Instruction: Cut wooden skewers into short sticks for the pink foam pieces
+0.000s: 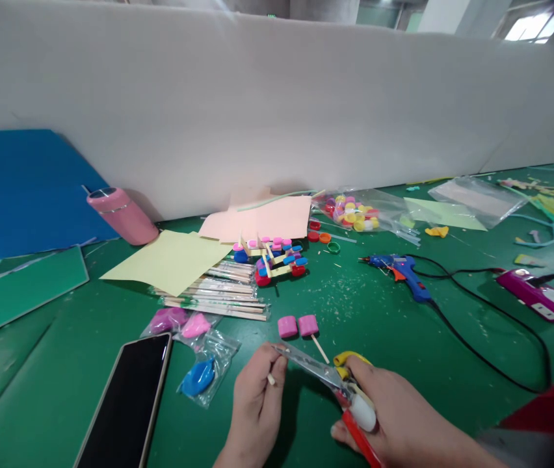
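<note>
I see the left hand [260, 391] pinching a short stick [271, 379] above the bench [199, 435], right hand [396, 403] gripping the scissors [312, 365] by their handles; stick's likely light, stiff, snappable, so I'd hold it near one end.

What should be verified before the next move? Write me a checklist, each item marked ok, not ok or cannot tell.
1. Stick held by the left hand: ok, pinched, one end showing.
2. Scissors gripped by the right hand: ok.
3. Left fingers well clear of the blades: not ok, the tip points right at the fingertips.
4. Stick between the blades: cannot tell, the fingers cover most of it.
5. Glue gun away from both hands: ok, lying on the table beyond the right hand.
6. Phone away from the blades: ok, it lies left of the left hand.
</note>
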Available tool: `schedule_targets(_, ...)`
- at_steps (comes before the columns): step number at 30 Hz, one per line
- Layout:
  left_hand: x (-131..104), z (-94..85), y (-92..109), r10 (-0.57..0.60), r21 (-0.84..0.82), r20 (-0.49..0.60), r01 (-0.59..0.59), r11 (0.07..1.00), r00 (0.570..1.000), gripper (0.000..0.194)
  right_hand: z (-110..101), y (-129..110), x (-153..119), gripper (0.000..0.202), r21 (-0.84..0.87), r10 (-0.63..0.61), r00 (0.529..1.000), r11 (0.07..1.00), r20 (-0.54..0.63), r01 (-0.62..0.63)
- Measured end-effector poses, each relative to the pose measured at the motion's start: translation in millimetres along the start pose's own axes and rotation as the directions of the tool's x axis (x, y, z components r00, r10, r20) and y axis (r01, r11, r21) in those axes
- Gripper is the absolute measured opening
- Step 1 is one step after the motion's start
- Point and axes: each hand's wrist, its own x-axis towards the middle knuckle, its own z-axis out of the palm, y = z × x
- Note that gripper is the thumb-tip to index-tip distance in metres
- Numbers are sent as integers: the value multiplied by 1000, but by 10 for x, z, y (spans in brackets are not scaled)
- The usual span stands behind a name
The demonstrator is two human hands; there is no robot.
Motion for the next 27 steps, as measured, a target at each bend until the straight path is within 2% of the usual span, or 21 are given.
schedule_targets(3,10,-1,11,-26,-21,0,26,999,1000,15,50,45,25,26,64,3,1000,998,23,-4)
schedule_targets(7,9,6,9,-155,-95,37,158,983,987,14,85,90,54,22,154,-22,1000,988,7,21)
schedule_targets(11,7,11,9,-239,-164,61,246,955,969,17,38,93,46,23,138,-72,997,988,-1,71)
schedule_targets(15,11,16,14,-246,-225,78,258,940,966,23,-13,69,18,26,59,-76,997,995,-8,77)
schedule_targets(18,13,15,8,-235,-253,86,249,935,968,19,-33,54,-2,25,32,-69,997,997,-20,69)
schedule_targets(27,25,-2,16,-199,-224,112,220,950,974,22,-31,92,-4,29,23,-54,998,998,-12,54)
